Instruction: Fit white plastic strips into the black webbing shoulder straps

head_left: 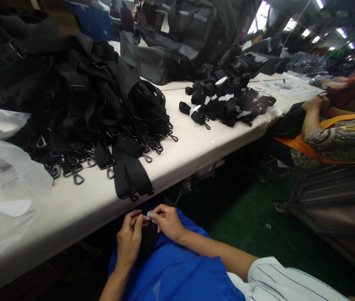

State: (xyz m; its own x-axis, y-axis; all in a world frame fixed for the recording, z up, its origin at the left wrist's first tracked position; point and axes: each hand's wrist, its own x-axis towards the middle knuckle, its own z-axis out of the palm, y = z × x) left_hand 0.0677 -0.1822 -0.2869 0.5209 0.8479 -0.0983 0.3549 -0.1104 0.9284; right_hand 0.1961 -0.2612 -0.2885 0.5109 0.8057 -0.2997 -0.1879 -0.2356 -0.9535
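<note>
My left hand (129, 239) and my right hand (168, 222) meet over my lap, in front of the table edge. Between their fingertips is a small whitish piece (149, 215), pinched by both. It lies against a black strap (148, 239), which hangs below my fingers over the blue apron (177, 267). The strap's lower part blends into shadow. Just beyond my hands, a folded wide black strap (130, 171) with metal hooks reaches the table's near edge.
A large heap of black straps (80, 92) covers the left of the table (177, 163). Bundled straps with white bands (224, 98) lie farther right. Plastic bags (5, 188) lie at left. A co-worker's arm (312, 110) is at right, above a dark cart (337, 200).
</note>
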